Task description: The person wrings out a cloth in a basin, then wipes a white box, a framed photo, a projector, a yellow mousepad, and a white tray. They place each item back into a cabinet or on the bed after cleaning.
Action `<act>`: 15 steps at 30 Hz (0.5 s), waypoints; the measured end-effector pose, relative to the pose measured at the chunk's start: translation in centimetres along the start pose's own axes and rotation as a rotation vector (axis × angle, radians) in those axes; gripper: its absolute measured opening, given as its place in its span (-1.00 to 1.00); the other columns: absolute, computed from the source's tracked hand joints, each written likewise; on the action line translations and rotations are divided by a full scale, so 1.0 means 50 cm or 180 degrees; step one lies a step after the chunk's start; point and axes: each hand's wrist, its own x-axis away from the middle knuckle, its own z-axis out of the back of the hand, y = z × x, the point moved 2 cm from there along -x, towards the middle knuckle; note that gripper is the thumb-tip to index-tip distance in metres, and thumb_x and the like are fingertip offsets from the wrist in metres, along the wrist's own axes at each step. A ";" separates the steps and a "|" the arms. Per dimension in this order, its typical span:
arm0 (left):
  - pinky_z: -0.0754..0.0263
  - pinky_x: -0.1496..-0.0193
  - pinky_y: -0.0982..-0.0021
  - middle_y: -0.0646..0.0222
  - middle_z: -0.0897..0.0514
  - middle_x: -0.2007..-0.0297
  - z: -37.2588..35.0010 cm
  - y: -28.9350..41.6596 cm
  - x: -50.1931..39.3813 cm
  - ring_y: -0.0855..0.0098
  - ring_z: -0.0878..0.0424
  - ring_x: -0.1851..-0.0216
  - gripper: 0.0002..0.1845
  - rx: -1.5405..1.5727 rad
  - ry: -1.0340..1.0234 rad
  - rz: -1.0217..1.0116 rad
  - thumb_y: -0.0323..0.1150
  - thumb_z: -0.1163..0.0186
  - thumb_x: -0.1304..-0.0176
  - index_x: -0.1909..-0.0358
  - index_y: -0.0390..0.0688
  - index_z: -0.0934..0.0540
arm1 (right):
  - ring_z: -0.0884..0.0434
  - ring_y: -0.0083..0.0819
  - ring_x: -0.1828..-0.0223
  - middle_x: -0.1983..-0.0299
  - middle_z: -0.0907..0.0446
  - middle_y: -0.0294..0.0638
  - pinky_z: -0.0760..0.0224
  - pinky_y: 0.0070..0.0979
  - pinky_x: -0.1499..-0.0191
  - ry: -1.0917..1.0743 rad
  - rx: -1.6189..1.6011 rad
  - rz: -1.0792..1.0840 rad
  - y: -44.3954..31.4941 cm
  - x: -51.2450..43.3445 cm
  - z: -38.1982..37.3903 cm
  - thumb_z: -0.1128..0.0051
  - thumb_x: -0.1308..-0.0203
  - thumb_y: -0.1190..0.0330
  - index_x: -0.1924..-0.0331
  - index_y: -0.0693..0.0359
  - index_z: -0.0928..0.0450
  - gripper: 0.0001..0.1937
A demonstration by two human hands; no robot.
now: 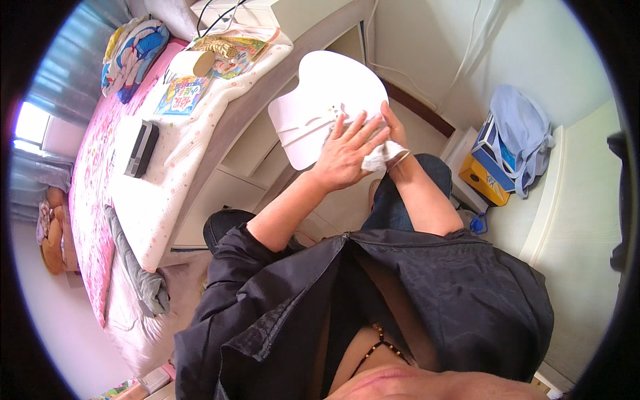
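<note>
A white panel (345,75) with rounded, waisted edges is held up in front of me, slots and small holes near its middle. My left hand (347,150) lies across its lower right part with fingers spread, pressing a white cloth (384,156) against it. Part of the cloth bunches out below the palm; the rest is mostly hidden under the hand. My right hand (396,127) grips the panel's right edge, its fingers partly hidden behind the panel and the left hand. A bracelet (400,159) circles the right wrist.
On my left is a bed (175,165) bearing a black-and-white device (141,149), picture books (182,95), a cream cylinder (192,63) and bundled bedding (137,55). Open shelving (250,145) lies behind the panel. A light-blue bag (520,120) and a yellow box (482,180) stand at right.
</note>
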 end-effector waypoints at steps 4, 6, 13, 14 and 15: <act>0.26 -0.42 -0.04 0.37 -0.17 -0.38 -0.004 -0.078 0.095 0.16 -0.03 -0.42 -0.21 -0.0430 0.0224 0.0531 -0.29 -0.27 0.04 -0.34 0.13 -0.27 | -0.36 -0.12 -0.22 -0.21 -0.35 0.00 -0.22 -0.20 -0.26 0.0014 -0.0005 0.0232 -0.019 0.010 0.000 -0.04 -0.19 -0.06 -0.30 0.29 -0.14 -0.26; 0.21 -0.43 0.03 0.30 -0.25 -0.34 0.001 -0.129 0.159 0.14 -0.11 -0.39 -0.27 -0.0403 0.0510 0.0786 -0.42 -0.26 0.04 -0.29 0.08 -0.35 | -0.37 -0.11 -0.21 -0.21 -0.35 0.01 -0.22 -0.20 -0.26 0.0142 0.0067 0.0264 -0.031 0.013 0.004 -0.08 -0.17 -0.06 -0.30 0.31 -0.14 -0.23; -0.33 -0.08 0.45 0.32 -0.55 -0.03 0.070 -0.245 0.276 0.46 -0.44 -0.03 -0.61 0.1836 0.1833 0.3672 -0.39 0.02 -0.33 -0.18 -0.23 -0.44 | -0.43 -0.13 -0.16 -0.17 -0.39 0.01 -0.31 -0.24 -0.20 0.0235 0.0139 0.0262 -0.051 0.010 0.014 -0.15 -0.13 -0.05 -0.27 0.33 -0.20 -0.23; -0.33 -0.08 0.44 0.34 -0.55 -0.02 0.091 -0.247 0.254 0.47 -0.45 -0.02 -0.61 0.1957 0.2091 0.3089 -0.39 0.06 -0.35 -0.18 -0.26 -0.43 | -0.43 -0.14 -0.15 -0.17 -0.40 0.01 -0.32 -0.25 -0.19 0.0181 0.0164 0.0198 -0.046 0.010 0.013 -0.14 -0.13 -0.05 -0.26 0.32 -0.21 -0.25; -0.30 -0.13 0.45 0.34 -0.54 -0.05 0.101 -0.243 0.212 0.45 -0.44 -0.05 -0.61 0.2098 0.2426 0.2076 -0.40 0.07 -0.36 -0.19 -0.29 -0.42 | -0.44 -0.15 -0.15 -0.16 -0.41 0.01 -0.32 -0.25 -0.19 0.0284 0.0172 0.0117 -0.038 0.011 0.014 -0.14 -0.14 -0.04 -0.26 0.32 -0.23 -0.26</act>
